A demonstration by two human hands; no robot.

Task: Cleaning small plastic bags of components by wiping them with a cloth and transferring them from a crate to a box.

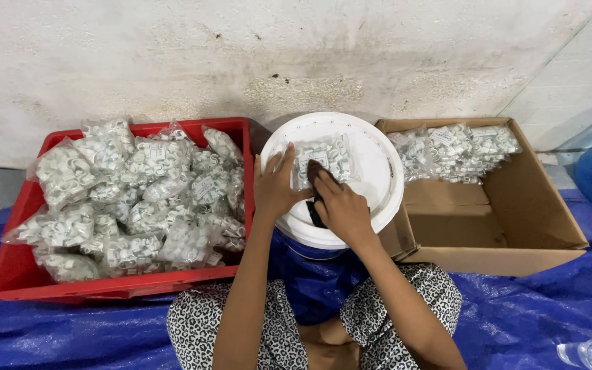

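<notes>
left hand (pixel 275 186) lies flat, pinning the clear packet (pixel 322 159) on the white lid (pixel 378 178) (handy worktop) while right hand (pixel 340 205) presses a dark tool (pixel 315 214) against it.

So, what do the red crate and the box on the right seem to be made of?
The red crate looks like moulded plastic: smooth, slightly glossy walls with a rolled rim. The box looks like plain brown cardboard: matte, with folded flaps and creases.

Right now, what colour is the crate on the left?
Red, in the head view: the crate holds clear bags of white parts.
</notes>
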